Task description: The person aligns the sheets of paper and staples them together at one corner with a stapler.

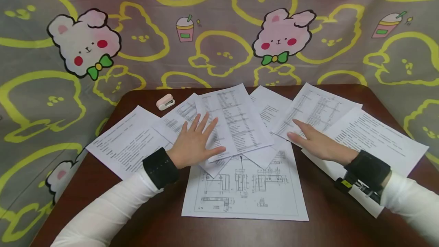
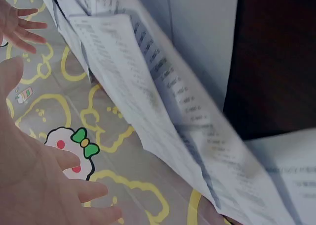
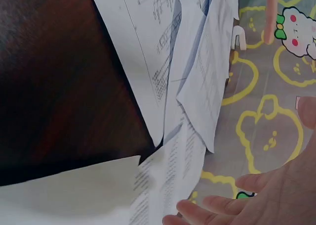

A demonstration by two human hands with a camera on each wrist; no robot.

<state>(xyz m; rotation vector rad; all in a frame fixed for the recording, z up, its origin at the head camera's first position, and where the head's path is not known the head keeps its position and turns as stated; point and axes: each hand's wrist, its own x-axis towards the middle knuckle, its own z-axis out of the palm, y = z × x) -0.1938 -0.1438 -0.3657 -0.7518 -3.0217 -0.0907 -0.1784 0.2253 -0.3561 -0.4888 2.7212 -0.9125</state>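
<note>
Several printed sheets overlap across the table. My left hand (image 1: pixel 193 144), fingers spread, is over the left edge of the central text sheet (image 1: pixel 236 121). In the left wrist view the palm (image 2: pixel 34 170) appears raised off the paper, gripping nothing. My right hand (image 1: pixel 319 145) extends toward the right-hand text sheet (image 1: pixel 317 106), fingers straight and holding nothing. The right wrist view shows its fingers (image 3: pixel 217 210) near that pile; whether they touch paper I cannot tell. Nearest to me lies a technical drawing (image 1: pixel 240 205), its top covered by other sheets.
A small pink and white stapler (image 1: pixel 165 102) sits at the back left of the dark wooden table (image 1: pixel 144 220). More sheets fan out to the left (image 1: pixel 127 140) and to the right (image 1: pixel 384 140). Behind the table hangs a patterned curtain (image 1: pixel 219 14).
</note>
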